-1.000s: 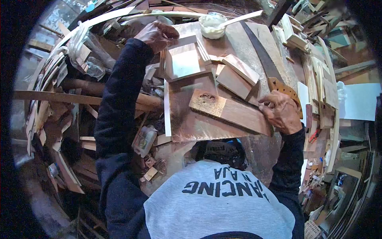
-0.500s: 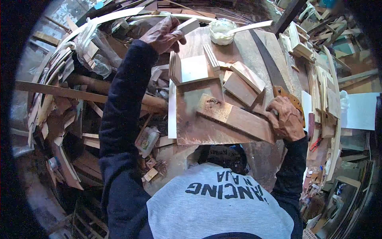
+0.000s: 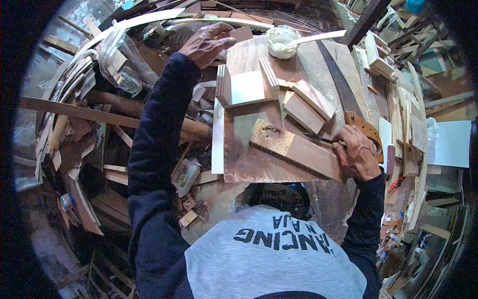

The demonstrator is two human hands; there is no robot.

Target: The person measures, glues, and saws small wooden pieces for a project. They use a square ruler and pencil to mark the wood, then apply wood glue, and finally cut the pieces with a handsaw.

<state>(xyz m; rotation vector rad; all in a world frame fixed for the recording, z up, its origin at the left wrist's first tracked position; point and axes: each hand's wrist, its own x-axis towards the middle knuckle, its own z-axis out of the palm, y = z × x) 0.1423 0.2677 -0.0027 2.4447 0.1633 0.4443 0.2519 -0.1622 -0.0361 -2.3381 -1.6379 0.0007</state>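
My left hand [image 3: 206, 46] is at the far left edge of the work board, fingers stretched out. Right by its fingertips lies a small wooden block [image 3: 242, 35], which the hand does not appear to grip. My right hand [image 3: 356, 152] is closed around a thin dark pencil-like tool [image 3: 316, 138] whose point faces left. Beneath that hand runs a wooden plank [image 3: 294, 149] with a dark knot at one end. Between the hands sits a U-shaped plywood assembly [image 3: 247, 93], with two wood blocks [image 3: 308, 107] leaning together beside it.
A handsaw [image 3: 340, 82] with a wooden handle lies along the right of the work board [image 3: 244, 167]. Behind stands a tub of pale paste [image 3: 282, 42] with a flat stick [image 3: 323, 36] across it. Wood offcuts and plastic bags [image 3: 122, 57] crowd the surroundings.
My left hand has loosened from the small block, which now rests at the board's far edge. The dark tool in my right hand has come into clearer view.
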